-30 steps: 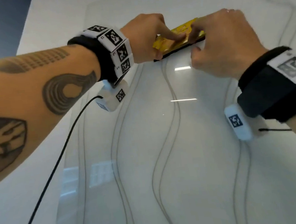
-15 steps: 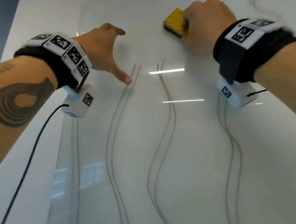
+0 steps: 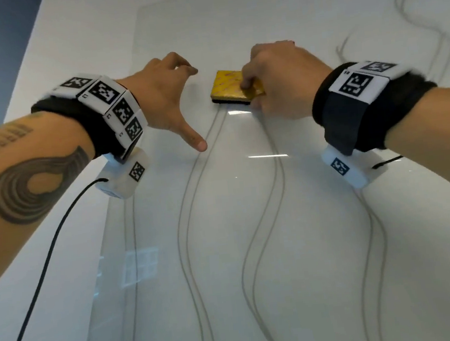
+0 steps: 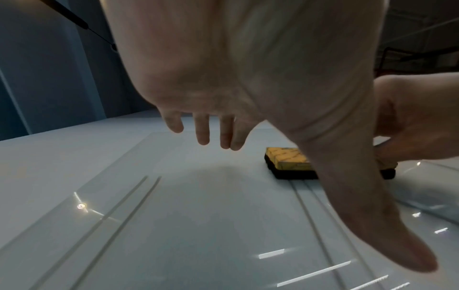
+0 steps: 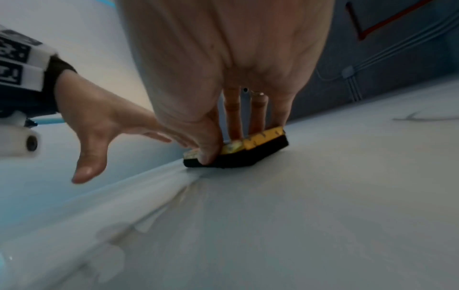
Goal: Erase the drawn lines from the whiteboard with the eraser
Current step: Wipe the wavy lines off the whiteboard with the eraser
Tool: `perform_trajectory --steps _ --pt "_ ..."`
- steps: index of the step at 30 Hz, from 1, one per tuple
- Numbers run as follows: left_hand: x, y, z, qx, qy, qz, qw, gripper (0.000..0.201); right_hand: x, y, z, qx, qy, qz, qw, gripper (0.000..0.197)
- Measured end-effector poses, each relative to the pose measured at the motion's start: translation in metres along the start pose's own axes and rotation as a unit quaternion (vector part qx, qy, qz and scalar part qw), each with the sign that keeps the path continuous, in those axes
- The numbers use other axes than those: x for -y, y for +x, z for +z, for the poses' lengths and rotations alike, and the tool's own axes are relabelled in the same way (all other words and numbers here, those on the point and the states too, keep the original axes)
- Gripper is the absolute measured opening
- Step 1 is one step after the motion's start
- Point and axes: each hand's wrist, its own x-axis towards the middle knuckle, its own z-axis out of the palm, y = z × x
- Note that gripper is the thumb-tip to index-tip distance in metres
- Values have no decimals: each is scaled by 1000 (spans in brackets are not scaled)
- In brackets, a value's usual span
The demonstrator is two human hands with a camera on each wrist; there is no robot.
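Eraser: a yellow-topped block with a black felt underside (image 3: 233, 89), laid flat on the whiteboard in its far middle part, at the upper ends of a pair of drawn lines.
Right hand: the right hand (image 3: 278, 78) is placed over the eraser's right part; in the right wrist view the thumb is seen pressed against the near edge of the block and the fingers (image 5: 232, 115) are set down on its yellow top, so the eraser is gripped from above.
Left hand: the left hand (image 3: 166, 98) is held spread just left of the eraser, apart from it, with the thumb stretched toward the viewer and the fingers (image 4: 202, 129) relaxed; nothing is held in it.
Drawn lines: several wavy grey double lines (image 3: 190, 243) are seen running down the board toward the viewer, one pair starting directly under the eraser's near edge; more lines are drawn at the far right.
Whiteboard: a glossy white sheet (image 3: 326, 270) laid on a white surface, with ceiling lights reflected in it.
Wrist gear: black bands with printed marker tiles (image 3: 105, 99) are worn on both wrists.
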Motion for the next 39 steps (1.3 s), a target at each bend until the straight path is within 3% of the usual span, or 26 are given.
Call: perform_trajectory --steps 1,7,9,13,14,19,21,25,27,31,33,36,39 --pt "-3 1 -2 -8 -9 2 1000 157 -8 -3 -5 0 4 6 1000 27" --pt "-31 0 -20 -48 -29 43 998 142 -107 -8 -50 -125 -33 202 971 28" --pt "-40 1 -23 -56 -38 51 996 137 -109 -14 -47 -105 -25 186 977 30" --pt "-63 9 -29 -66 -48 64 995 132 -101 -46 -35 -7 1 55 998 33" --pt "-71 10 -32 -67 -51 67 994 130 -110 -53 -40 -3 -8 53 999 34" --pt "-107 17 -42 -59 -38 73 995 126 -178 -59 -82 -92 -61 223 969 36" --pt "-122 21 -46 -56 -33 68 996 126 -164 -64 -72 -80 -48 182 979 36" --pt "-156 33 -52 -57 -39 49 996 131 -130 -84 -42 10 20 11 1000 36" --pt "-173 38 -54 -53 -38 46 997 132 -151 -79 -55 -4 0 13 1000 34" --pt "-198 40 -58 -45 -36 48 997 121 -228 -65 -92 -93 -65 187 976 37" --pt "-207 43 -59 -43 -33 45 997 112 -237 -64 -95 -82 -74 223 969 39" --pt "-213 50 -58 -42 -27 22 999 111 -204 -72 -81 -74 -44 134 987 38" --pt "-211 56 -53 -23 -11 2 1000 112 -171 -89 -66 -21 2 39 999 34"
